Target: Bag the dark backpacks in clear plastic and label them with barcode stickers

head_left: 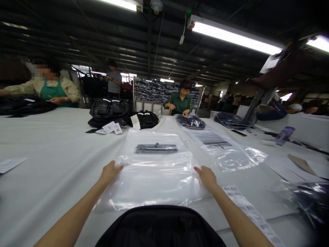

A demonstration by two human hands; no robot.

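Note:
A clear plastic bag (pixel 154 185) lies on the white table, with dark printing on its far part. My left hand (pixel 111 172) pinches its left edge between thumb and fingers. At the right edge, my right hand (pixel 207 176) is closed on the same bag. Both hands are about level with each other, palms turned inward. Nearest to me, between my forearms, is a black backpack (pixel 160 228), seen only in its upper part.
Black backpacks (pixel 110 109) and paper tags (pixel 109 127) are beyond the bag. More printed plastic bags (pixel 213 144) lie to the right, near a sticker strip (pixel 249 211). Across the table a person in green (pixel 180 103) handles a wrapped item; another person (pixel 55 91) works at left.

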